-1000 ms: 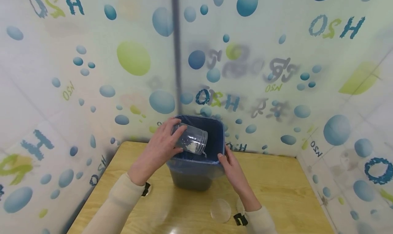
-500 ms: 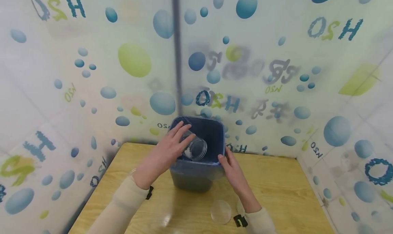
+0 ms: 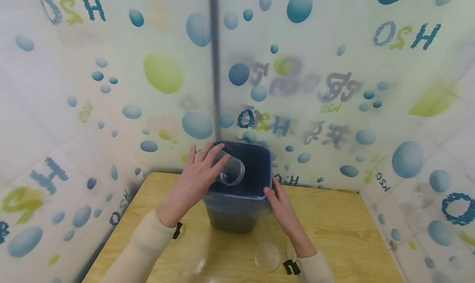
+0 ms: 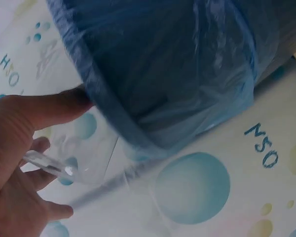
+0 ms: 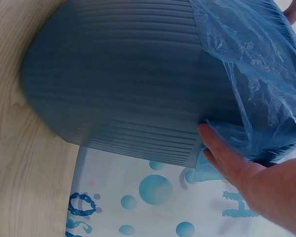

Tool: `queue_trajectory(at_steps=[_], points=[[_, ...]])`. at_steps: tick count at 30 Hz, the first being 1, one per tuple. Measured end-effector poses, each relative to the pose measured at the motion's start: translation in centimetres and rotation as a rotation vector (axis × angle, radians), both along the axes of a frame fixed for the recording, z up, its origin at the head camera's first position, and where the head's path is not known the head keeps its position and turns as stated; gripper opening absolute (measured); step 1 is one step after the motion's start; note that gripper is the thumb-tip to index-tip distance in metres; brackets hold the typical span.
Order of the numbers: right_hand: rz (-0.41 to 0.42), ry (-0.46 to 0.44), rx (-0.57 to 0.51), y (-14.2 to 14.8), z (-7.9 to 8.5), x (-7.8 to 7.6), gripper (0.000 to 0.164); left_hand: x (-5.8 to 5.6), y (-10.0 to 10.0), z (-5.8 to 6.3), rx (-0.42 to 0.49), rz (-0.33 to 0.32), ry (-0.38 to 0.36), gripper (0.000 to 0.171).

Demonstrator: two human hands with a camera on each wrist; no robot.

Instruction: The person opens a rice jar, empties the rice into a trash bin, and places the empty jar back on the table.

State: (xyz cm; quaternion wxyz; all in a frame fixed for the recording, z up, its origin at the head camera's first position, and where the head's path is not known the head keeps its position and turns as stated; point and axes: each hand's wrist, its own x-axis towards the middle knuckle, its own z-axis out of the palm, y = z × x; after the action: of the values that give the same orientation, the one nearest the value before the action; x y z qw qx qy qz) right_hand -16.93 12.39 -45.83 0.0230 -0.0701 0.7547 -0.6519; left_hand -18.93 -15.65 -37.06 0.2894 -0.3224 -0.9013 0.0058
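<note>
My left hand point(image 3: 194, 180) holds a clear plastic jar point(image 3: 233, 172), tipped on its side with its threaded mouth over the opening of a dark bin point(image 3: 230, 219). The fingers lie spread along the jar's wall. A thin blue bag point(image 4: 163, 98) lines the bin and folds over its rim. In the left wrist view the thumb is at the bagged rim, and the jar point(image 4: 91, 155) shows only as a clear outline. My right hand point(image 3: 283, 211) grips the bin's right rim, thumb at the top edge; in the right wrist view its fingers press the bag against the ribbed side point(image 5: 123, 69).
The bin stands on a wooden table point(image 3: 326, 229). A clear round disc point(image 3: 266, 257) lies in front of it, and a second disc point(image 3: 291, 250) is partly hidden by the right wrist. Walls printed with bubbles and letters point(image 3: 282, 126) enclose the back and sides.
The jar dipped deeper into the bin, then came back up and left with my left hand. White material seen inside it earlier no longer shows. My right hand stays at the rim.
</note>
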Motion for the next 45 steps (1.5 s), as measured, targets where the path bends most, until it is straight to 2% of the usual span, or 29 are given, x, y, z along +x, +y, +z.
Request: queue_trajectory(at_steps=[6, 9, 11, 13, 17, 24, 28, 35, 40, 45], points=[[0.004, 0.005, -0.006, 0.0, 0.0, -0.2, 0.076, 0.2, -0.1, -0.3, -0.013, 0.046, -0.018, 0.086], [0.001, 0.004, -0.007, 0.0, 0.0, -0.1, 0.074, 0.3, 0.0, -0.4, -0.028, 0.035, -0.001, 0.087], [-0.002, 0.004, -0.006, 0.0, 0.0, -0.1, 0.072, 0.3, 0.1, -0.5, 0.001, 0.027, 0.019, 0.087], [0.004, 0.006, -0.013, -0.1, 0.0, -0.1, 0.07, 0.2, 0.1, -0.7, 0.067, 0.032, 0.046, 0.086], [0.017, 0.011, -0.019, -0.2, -0.1, -0.2, 0.067, 0.2, -0.3, -1.4, 0.257, 0.018, 0.08, 0.09], [0.014, 0.008, -0.012, -0.4, 0.0, -0.1, 0.065, 0.7, -0.8, -2.7, 0.541, -0.052, 0.064, 0.105], [0.018, 0.006, -0.015, -0.5, 0.0, 0.0, 0.066, 0.8, -0.9, -3.2, 0.635, -0.085, 0.055, 0.111], [0.027, 0.001, -0.016, -0.5, 0.0, 0.0, 0.068, 1.4, -1.4, -3.5, 0.793, -0.144, 0.005, 0.093], [0.031, -0.001, -0.018, -0.3, 0.0, 0.0, 0.068, 1.7, -2.0, -4.1, 0.878, -0.184, 0.053, 0.092], [0.024, 0.005, -0.014, 0.0, -0.1, -0.1, 0.074, 1.9, -2.8, -4.6, 0.906, -0.227, 0.082, 0.092]])
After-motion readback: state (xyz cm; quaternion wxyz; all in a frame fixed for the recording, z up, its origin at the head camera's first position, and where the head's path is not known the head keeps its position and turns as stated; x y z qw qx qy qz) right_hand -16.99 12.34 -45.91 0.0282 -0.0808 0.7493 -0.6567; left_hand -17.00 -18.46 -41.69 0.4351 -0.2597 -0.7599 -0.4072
